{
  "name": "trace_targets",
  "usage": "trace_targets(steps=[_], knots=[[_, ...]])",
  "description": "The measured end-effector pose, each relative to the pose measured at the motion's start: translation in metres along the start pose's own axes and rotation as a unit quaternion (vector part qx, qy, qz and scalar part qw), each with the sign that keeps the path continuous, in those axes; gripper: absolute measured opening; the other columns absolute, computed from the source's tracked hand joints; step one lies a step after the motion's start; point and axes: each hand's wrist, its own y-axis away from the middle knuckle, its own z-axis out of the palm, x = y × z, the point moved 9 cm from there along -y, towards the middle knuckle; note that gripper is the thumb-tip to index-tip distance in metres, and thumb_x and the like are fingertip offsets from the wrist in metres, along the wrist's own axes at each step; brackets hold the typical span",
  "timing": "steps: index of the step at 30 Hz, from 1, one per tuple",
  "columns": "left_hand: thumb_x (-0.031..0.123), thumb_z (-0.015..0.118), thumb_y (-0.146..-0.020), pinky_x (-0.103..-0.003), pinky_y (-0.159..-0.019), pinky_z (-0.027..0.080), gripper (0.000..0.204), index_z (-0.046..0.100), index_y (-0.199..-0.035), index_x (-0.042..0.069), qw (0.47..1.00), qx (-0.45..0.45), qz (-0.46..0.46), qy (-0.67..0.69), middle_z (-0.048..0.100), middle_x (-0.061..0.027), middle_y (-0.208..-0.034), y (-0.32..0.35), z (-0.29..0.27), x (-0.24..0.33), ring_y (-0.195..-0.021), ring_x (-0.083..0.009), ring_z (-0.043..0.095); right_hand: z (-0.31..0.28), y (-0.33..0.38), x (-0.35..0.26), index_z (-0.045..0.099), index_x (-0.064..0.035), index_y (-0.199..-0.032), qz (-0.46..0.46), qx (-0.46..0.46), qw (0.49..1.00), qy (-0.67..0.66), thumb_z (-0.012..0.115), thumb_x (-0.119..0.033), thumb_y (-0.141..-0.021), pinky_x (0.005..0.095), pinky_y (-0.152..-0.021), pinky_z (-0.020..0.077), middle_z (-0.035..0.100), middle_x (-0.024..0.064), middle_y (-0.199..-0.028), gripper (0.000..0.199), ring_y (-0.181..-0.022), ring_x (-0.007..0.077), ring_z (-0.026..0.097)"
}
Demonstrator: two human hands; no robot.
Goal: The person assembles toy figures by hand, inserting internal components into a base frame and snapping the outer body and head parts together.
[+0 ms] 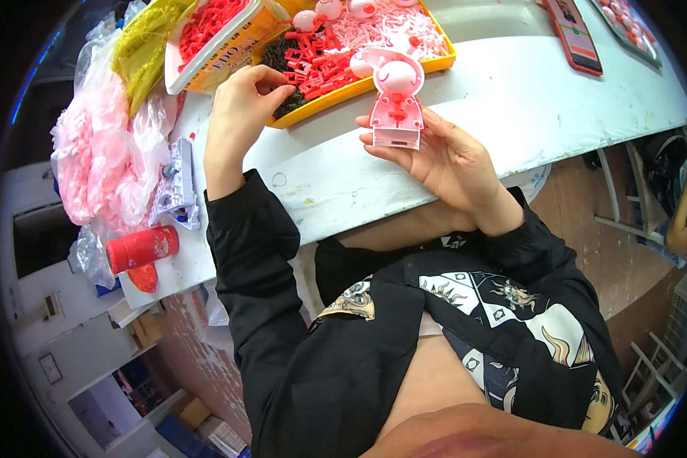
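My right hand point(454, 164) holds a pink and white plastic toy figure point(397, 111) with a round head and eared hood, its open shell showing red inner parts. The fingers lie under and beside its base, the thumb along its right side. At the left end of a yellow tray point(359, 90), my left hand point(244, 107) reaches over small dark pieces point(281, 59). Its thumb and forefinger are bent together; whatever is between them is too small to make out. Next to the dark pieces lie red plastic parts point(317, 67) and pale pink parts point(382, 34).
Left of the tray stands an open container point(233, 46) of red parts. Plastic bags with pink pieces point(99, 156), a grey-purple plastic piece point(177, 183) and a red can point(143, 249) line the table's left side. A red-cased phone point(572, 34) lies far right beside another tray point(630, 27).
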Motion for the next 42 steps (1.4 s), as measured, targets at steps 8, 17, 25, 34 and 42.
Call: trace_targets(steps=[8,17,25,34,42], knots=[[0.012,0.074,-0.08,-0.024,-0.059,0.047,0.017,0.071,-0.091,0.0,0.999,0.042,0.009,0.001,0.062,-0.0054,-0.076,0.005,0.002,-0.012,-0.064,-0.0102,0.056,0.007,-0.001,0.003,0.026,0.0071,-0.14,0.005,-0.029,0.999,0.018,0.033,-0.021,-0.102,0.046,-0.111,0.0351,0.043,0.0287,-0.134,0.047,-0.126,0.0394,0.045],[0.006,0.065,-0.088,-0.022,-0.08,0.05,0.017,0.066,-0.102,-0.005,0.962,0.015,0.011,0.272,0.07,-0.0091,-0.096,0.008,-0.007,-0.007,-0.088,-0.012,0.065,0.003,-0.002,0.003,0.03,0.0091,-0.136,0.019,0.0,1.0,-0.002,0.032,-0.022,-0.103,0.0459,-0.11,0.0363,0.045,0.0284,-0.132,0.045,-0.124,0.0389,0.047],[-0.006,0.062,-0.087,-0.025,-0.088,0.052,0.016,0.064,-0.103,-0.006,0.887,0.004,0.111,0.449,0.068,-0.0116,-0.1,0.031,0.017,0.076,-0.095,-0.0145,0.066,-0.001,-0.002,0.005,0.031,0.0092,-0.136,0.03,0.017,0.999,0.004,0.031,-0.023,-0.103,0.0451,-0.109,0.0382,0.046,0.0266,-0.131,0.046,-0.124,0.0391,0.047],[-0.009,0.071,-0.073,-0.029,-0.079,0.048,0.021,0.069,-0.093,0.0,0.915,0.021,0.299,0.27,0.068,-0.0085,-0.091,0.047,0.014,0.112,-0.087,-0.0179,0.062,-0.003,-0.002,0.006,0.039,0.0072,-0.132,0.021,0.015,1.0,0.002,0.034,-0.025,-0.103,0.0437,-0.108,0.0395,0.051,0.021,-0.128,0.043,-0.119,0.0313,0.053],[-0.005,0.071,-0.072,-0.029,-0.076,0.049,0.02,0.07,-0.091,0.003,0.933,0.046,0.294,0.204,0.069,-0.0062,-0.087,0.05,0.018,0.118,-0.085,-0.0178,0.062,-0.001,-0.002,0.004,0.042,0.0062,-0.13,0.007,0.006,1.0,0.001,0.036,-0.024,-0.103,0.0426,-0.107,0.0412,0.054,0.0176,-0.124,0.041,-0.115,0.0287,0.056]])
